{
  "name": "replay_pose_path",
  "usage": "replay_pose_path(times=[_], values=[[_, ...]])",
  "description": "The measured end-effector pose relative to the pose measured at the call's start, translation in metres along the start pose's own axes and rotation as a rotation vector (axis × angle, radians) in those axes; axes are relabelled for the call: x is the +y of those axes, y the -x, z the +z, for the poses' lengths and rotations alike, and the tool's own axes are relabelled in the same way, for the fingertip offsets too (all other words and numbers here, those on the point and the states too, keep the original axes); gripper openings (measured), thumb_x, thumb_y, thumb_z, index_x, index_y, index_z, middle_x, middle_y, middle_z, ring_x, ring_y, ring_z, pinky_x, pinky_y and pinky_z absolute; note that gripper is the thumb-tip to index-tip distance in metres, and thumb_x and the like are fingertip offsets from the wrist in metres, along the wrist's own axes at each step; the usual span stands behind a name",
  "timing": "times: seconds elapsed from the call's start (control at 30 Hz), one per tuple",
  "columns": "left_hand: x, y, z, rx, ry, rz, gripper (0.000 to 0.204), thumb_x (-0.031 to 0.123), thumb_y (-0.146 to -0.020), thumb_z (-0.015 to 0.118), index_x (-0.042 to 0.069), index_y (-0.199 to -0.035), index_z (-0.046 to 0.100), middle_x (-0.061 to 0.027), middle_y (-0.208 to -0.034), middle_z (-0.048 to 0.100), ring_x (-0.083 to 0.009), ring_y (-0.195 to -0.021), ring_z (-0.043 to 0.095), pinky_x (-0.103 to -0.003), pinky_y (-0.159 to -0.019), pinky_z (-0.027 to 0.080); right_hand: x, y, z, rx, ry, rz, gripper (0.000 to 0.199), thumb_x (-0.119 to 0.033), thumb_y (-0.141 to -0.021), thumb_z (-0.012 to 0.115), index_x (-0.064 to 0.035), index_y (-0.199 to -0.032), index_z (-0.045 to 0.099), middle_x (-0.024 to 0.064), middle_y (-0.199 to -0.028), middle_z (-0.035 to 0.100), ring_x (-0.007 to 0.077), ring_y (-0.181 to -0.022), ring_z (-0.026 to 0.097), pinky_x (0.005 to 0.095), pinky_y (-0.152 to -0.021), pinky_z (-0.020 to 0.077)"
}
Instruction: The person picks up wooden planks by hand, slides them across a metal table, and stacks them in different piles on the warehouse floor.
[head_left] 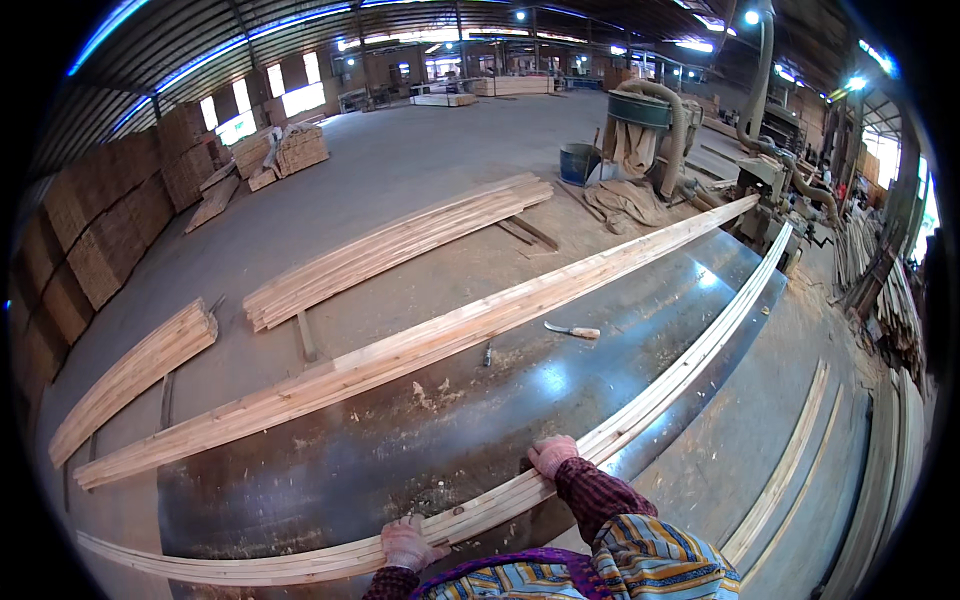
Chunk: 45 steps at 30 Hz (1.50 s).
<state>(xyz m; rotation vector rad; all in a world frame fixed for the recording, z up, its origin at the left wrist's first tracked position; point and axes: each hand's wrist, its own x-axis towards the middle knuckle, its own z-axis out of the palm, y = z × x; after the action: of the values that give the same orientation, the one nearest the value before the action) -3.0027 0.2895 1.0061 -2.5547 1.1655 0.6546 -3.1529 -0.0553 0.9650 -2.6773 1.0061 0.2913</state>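
Gripping the long wooden strips (640,410), left hand (408,545) and right hand (552,455) hide their fingertips behind them.

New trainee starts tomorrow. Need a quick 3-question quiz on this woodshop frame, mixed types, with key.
1. True or false: both hands rest on the same bundle of long wooden strips.
2. Which tool lies on the metal table beyond the hands?
A. a knife with a wooden handle
B. a hammer
C. a tape measure
3. Fill in: the left hand and right hand wear ____ gloves.

Key:
1. True.
2. A: the knife lies between the near strips and the far plank stack.
3. Pink.
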Motion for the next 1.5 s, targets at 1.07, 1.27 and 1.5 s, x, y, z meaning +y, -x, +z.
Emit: replay_pose_path(times=[1.07, 1.27, 1.5], values=[[-0.006, -0.018, 0.010, 0.039, -0.041, -0.004, 0.100, 0.079, -0.070, 0.070, 0.011, -0.141, 0.054, -0.0108, -0.137, 0.060, -0.0251, -0.131, 0.055, -0.041, -0.110, 0.038, -0.003, -0.012, -0.005, -0.025, 0.020, 0.049, 0.051, -0.050, -0.101, 0.044, -0.0122, -0.109, 0.078, 0.0134, -0.114, 0.075, 0.0325, -0.113, 0.068, 0.0455, -0.100, 0.0504], [-0.006, -0.013, 0.004, 0.034, -0.018, 0.011, 0.101, 0.080, -0.071, 0.069, 0.010, -0.142, 0.054, -0.0110, -0.138, 0.059, -0.0252, -0.132, 0.054, -0.041, -0.111, 0.037, -0.003, -0.011, -0.004, 0.000, 0.015, 0.039, 0.051, -0.050, -0.100, 0.045, -0.0119, -0.107, 0.078, 0.0134, -0.113, 0.075, 0.0325, -0.112, 0.068, 0.0455, -0.099, 0.0506], [-0.005, -0.014, 0.009, 0.061, -0.037, 0.010, 0.101, 0.080, -0.071, 0.070, 0.011, -0.143, 0.053, -0.0116, -0.137, 0.061, -0.0256, -0.131, 0.056, -0.041, -0.111, 0.038, 0.000, -0.013, 0.001, 0.023, 0.026, 0.025, 0.050, -0.049, -0.100, 0.044, -0.0118, -0.107, 0.078, 0.0133, -0.112, 0.075, 0.0326, -0.110, 0.069, 0.0455, -0.099, 0.0507]])
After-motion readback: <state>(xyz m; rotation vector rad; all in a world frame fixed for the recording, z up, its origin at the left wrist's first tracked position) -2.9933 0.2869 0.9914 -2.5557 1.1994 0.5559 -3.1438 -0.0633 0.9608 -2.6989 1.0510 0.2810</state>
